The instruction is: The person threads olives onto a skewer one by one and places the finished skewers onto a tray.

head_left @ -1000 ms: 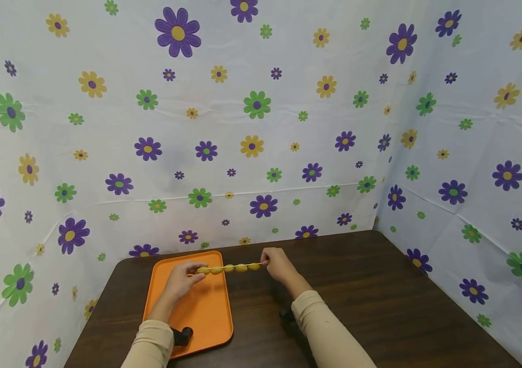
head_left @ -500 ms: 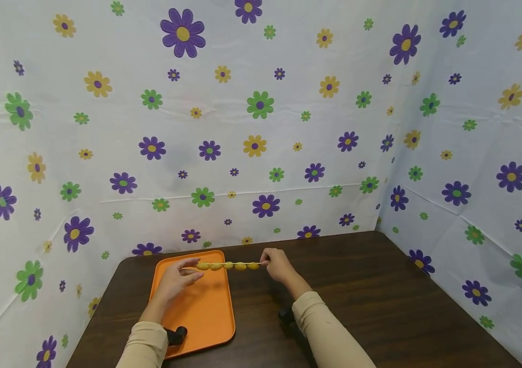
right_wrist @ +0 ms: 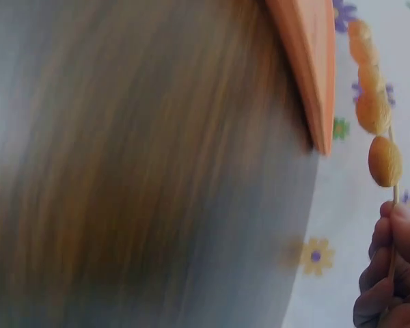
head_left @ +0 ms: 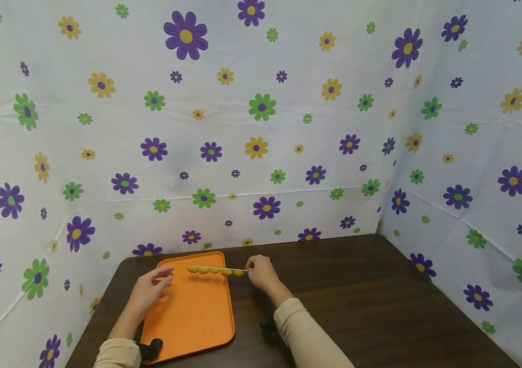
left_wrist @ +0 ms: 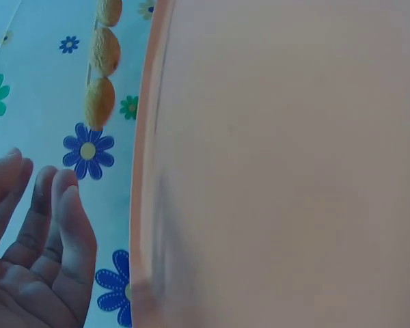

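My right hand (head_left: 263, 274) pinches the bare end of a thin wooden skewer, also seen in the right wrist view at the fingers (right_wrist: 379, 263). Several oval yellow pieces (head_left: 215, 271) are threaded along it in a row; their kind is not clear. The skewer is held nearly level, its loaded end above the far part of an orange tray (head_left: 196, 319). My left hand (head_left: 147, 290) hovers over the tray's left side, apart from the skewer's far end. Its fingers are loosely bent and hold nothing, as the left wrist view also shows.
The tray lies on the left part of a dark wooden table (head_left: 357, 306). A white flowered cloth (head_left: 224, 168) hangs as a wall behind the table and along its right side. Black straps with a camera sit on both wrists.
The left hand was at the skewer's far end; it has let go and drawn off to the left. The right hand has carried the skewer left and slightly down, further over the tray.
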Motion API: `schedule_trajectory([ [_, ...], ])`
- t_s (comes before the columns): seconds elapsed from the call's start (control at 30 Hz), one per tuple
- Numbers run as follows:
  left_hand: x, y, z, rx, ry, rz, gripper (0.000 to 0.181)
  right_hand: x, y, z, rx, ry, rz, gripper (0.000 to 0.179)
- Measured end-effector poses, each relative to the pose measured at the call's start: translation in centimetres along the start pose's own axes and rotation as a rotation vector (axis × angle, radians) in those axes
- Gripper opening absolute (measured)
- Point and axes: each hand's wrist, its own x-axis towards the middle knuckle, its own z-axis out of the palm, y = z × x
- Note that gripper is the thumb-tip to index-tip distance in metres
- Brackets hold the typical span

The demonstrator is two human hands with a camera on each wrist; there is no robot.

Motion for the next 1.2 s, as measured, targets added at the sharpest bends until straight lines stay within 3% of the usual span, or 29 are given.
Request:
schedule_trajectory([
  [0.23, 0.0, -0.4, -0.6, -0.01, 0.0, 0.0, 0.043, -0.7, -2.1, 1.7, 0.04, -0.032, 0.063, 0.013],
  [0.37, 0.3, 0.0, -0.2, -0.011, -0.018, -0.005, 0.044, -1.3, -2.4, 2.3, 0.061, -0.042, 0.111, 0.028],
  [0.5, 0.6, 0.5, 0.0, 0.059, -0.026, 0.036, 0.042, -1.4, -2.8, 3.4, 0.065, -0.014, 0.154, 0.049],
  [0.6, 0.9, 1.0, 0.0, 0.118, -0.027, 0.069, 0.041, -1.7, -3.5, 4.4, 0.036, -0.009, 0.194, 0.052],
  [0.77, 1.2, 1.6, -0.2, 0.142, -0.048, 0.084, 0.039, -2.3, -5.1, 5.5, -0.085, -0.042, 0.192, 0.034],
  [0.97, 1.3, 2.3, -0.7, 0.169, -0.055, 0.082, 0.036, -2.4, -6.6, 5.5, -0.314, -0.054, 0.086, 0.035],
  [1.07, 1.6, 2.5, -0.8, 0.198, -0.052, 0.092, 0.037, -2.1, -6.9, 5.2, -0.379, -0.045, 0.058, 0.026],
  [1.2, 2.0, 3.1, -1.0, 0.405, 0.021, 0.16, 0.04, -1.3, -6.0, 3.6, -0.424, -0.042, 0.03, 0.017],
])
